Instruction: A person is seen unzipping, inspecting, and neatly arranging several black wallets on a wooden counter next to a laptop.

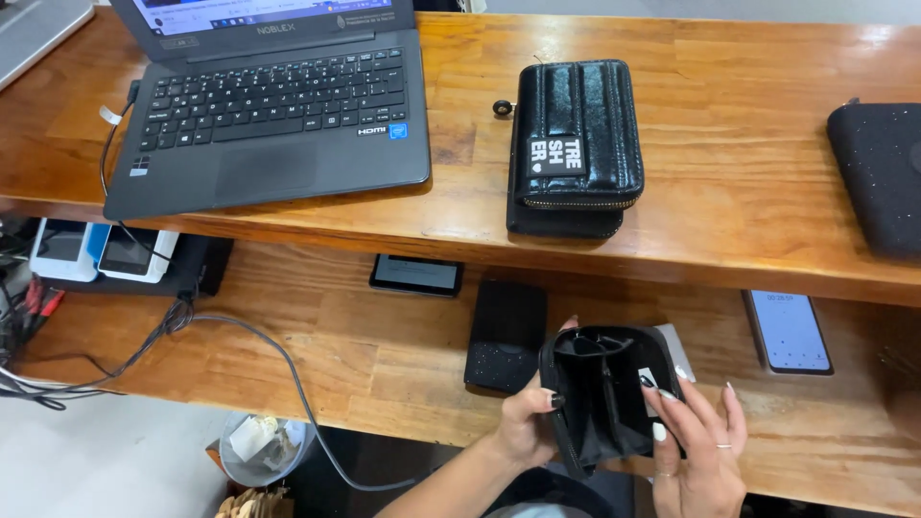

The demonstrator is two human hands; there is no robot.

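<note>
My left hand (526,422) grips the left edge of an open black zip wallet (604,393), held above the lower wooden shelf (384,355). My right hand (705,451) holds the wallet's right side, with the fingers reaching into its inner pockets. The wallet's compartments stand open towards me. A flat black sparkly pouch (506,336) lies on the shelf just left of the wallet. A larger glossy black wallet (576,144) rests on the upper wooden counter (748,144).
A dark laptop (269,105) sits open at the counter's left. Another black pouch (881,173) lies at the right edge. On the shelf are a smartphone (789,331), a small dark device (417,275), card readers (101,251) and cables (240,331). A bin (259,449) stands on the floor below.
</note>
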